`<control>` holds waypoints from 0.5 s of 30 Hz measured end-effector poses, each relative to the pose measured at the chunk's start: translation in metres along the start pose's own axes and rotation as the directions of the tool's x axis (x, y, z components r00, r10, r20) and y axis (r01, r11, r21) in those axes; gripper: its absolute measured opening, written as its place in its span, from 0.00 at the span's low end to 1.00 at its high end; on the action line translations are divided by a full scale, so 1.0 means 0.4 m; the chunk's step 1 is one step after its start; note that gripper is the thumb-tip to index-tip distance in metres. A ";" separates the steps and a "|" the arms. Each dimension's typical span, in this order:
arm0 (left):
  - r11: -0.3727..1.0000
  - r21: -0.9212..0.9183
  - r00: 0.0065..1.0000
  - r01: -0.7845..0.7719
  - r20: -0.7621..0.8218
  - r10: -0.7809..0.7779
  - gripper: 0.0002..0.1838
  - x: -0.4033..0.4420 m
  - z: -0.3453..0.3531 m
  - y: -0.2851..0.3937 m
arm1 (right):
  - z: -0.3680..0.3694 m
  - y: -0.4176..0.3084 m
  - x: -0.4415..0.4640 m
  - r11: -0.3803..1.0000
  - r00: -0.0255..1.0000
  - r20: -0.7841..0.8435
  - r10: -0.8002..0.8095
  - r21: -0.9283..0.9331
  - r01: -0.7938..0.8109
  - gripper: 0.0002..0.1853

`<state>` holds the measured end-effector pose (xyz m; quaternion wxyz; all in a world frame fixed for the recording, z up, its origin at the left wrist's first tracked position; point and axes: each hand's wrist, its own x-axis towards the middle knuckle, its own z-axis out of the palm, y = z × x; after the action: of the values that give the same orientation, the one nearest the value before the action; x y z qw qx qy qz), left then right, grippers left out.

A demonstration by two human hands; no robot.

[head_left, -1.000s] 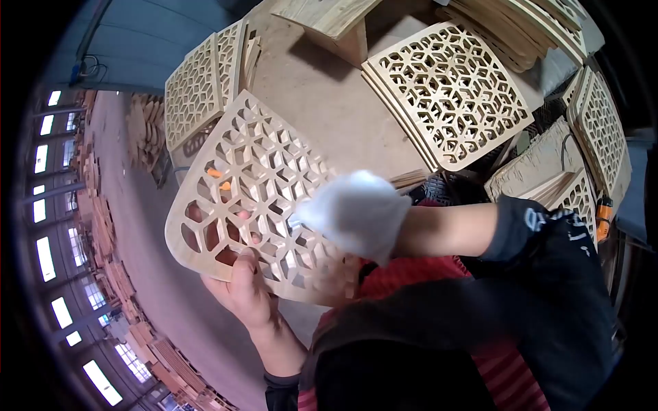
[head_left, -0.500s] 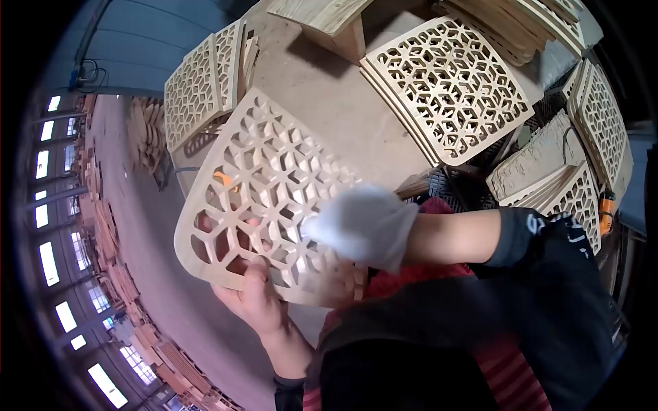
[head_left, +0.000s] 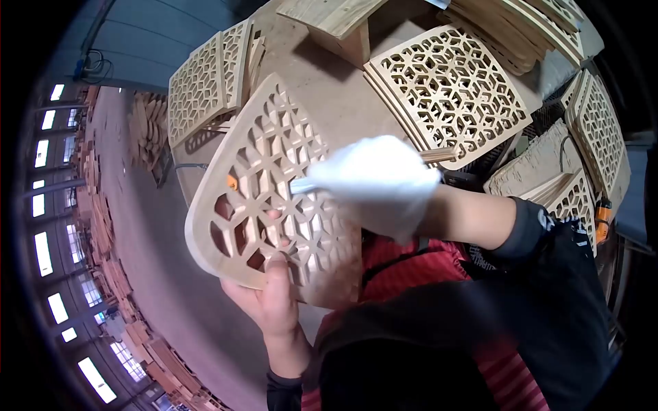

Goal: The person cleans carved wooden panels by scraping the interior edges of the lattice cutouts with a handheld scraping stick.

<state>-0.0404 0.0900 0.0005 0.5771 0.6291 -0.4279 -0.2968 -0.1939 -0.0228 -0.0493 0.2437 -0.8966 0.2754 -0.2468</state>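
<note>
A pale wooden panel (head_left: 274, 192) with a cut-out lattice is held up tilted before me. My left hand (head_left: 274, 298) grips its lower edge, thumb on the front and fingers showing through the holes behind. Over my right hand (head_left: 377, 185) is a white glove or cloth, blurred by motion. A thin pale strip (head_left: 308, 185) sticks out from the white covering to the panel's openings, and the fingers beneath the covering are hidden. A small orange object (head_left: 232, 182) shows through one hole.
Stacked lattice panels (head_left: 452, 96) lie on the worktable (head_left: 343, 103), beside a wooden box-like block (head_left: 343, 34). More panels (head_left: 209, 79) lean at the left. An orange tool (head_left: 602, 220) is at the right edge. Wood piles (head_left: 110, 240) stand along the far floor.
The panel and my left hand have shifted to the right, and the panel has turned more edge-on. My right hand has moved slightly right, with a thin strip now clearer at its tip.
</note>
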 end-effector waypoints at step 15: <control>0.999 0.043 0.999 0.011 0.045 -0.013 0.31 0.011 -0.029 -0.011 | 0.065 -0.031 0.053 0.995 0.999 0.003 -0.054 0.082 0.054 0.11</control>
<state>-0.0274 0.0916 -0.0014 0.5520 0.6370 -0.4432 -0.3051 -0.1589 -0.0190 -0.0555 0.2741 -0.8937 0.2400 -0.2618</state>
